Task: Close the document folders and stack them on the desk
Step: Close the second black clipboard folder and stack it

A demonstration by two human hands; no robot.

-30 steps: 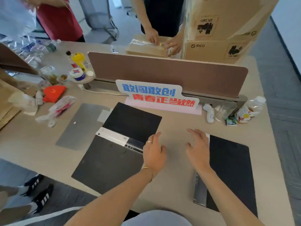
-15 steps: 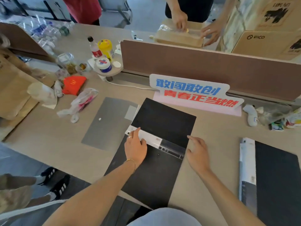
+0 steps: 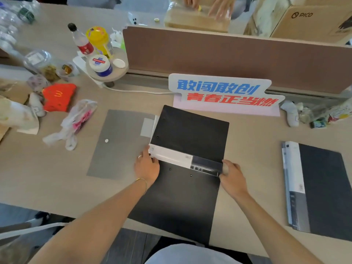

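Note:
An open black folder (image 3: 190, 134) lies spread flat in the middle of the desk (image 3: 57, 178), its near cover hanging over the front edge. A white and black spine strip runs across its middle. My left hand (image 3: 146, 166) grips the left end of that spine. My right hand (image 3: 231, 178) holds the right end of it. A second black folder (image 3: 322, 189), shut, with a white and grey spine, lies flat at the right. A flat grey folder (image 3: 118, 145) rests to the left, partly under the open one.
A brown divider panel (image 3: 228, 58) stands across the back with a blue and red sign (image 3: 224, 92) before it. Bottles, jars, a red carton (image 3: 59, 96) and plastic bags (image 3: 76, 121) clutter the left. A white controller (image 3: 290, 113) and wrappers lie at the right. Another person's hands work on a parcel (image 3: 196, 18) behind the divider.
Both my hands moved left from between the folders to the open black folder. They now hold the two ends of its spine. The view shifted left and down.

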